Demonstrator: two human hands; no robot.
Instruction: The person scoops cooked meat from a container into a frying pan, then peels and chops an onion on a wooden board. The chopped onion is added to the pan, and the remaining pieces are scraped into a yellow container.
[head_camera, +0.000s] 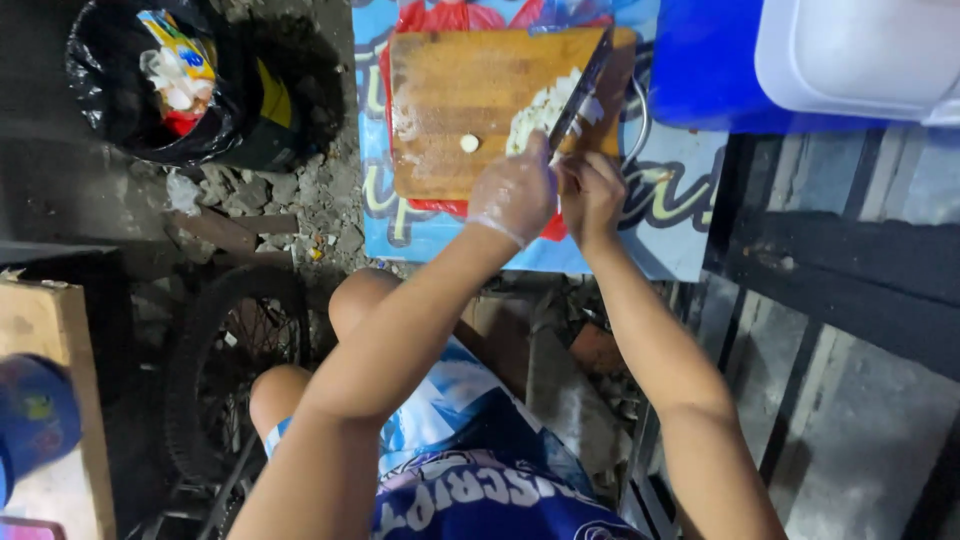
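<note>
Right hand closed on knife handle, the safe hold; gloved left hand curled beside soft, slippery chopped garlic, upper centre, cutting board

Your left hand covers the knife handle and the near edge of the chopped white pile. The white tub and blue container run off the frame's top edge. Bin bag contents too small to identify.

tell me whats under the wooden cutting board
A red plastic sheet pokes out from beneath the wooden cutting board, and both lie on a blue printed banner. How far the red sheet reaches under the board is hidden.
</note>
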